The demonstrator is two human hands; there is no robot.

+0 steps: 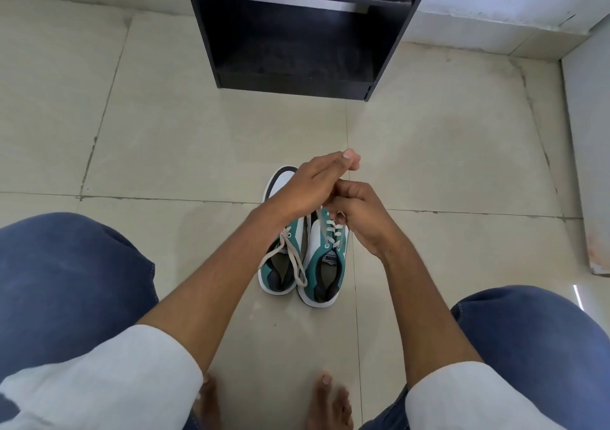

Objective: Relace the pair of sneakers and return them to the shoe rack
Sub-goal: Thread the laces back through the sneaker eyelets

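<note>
Both hands work the right teal-and-white canvas sneaker [325, 258]: right hand [359, 218] pinches its off-white flat lace [333, 231], left hand [308, 187] fingers extended; its hold can't be told. Draw slack evenly before the next eyelet below the pinch. The left teal-and-white sneaker [280, 264], just beside, lies loose-laced.

A: What's worn on the arms?
B: White sleeves [99, 373], pushed up above the elbows, forearms bare.
A: And lower down?
B: Blue jeans [66, 281] with pale stitching along a seam. Feet [330, 403] bare.

I count two sneakers [298, 251] before the one rack [297, 27], two hands [307, 188], and two bare feet [326, 403].
</note>
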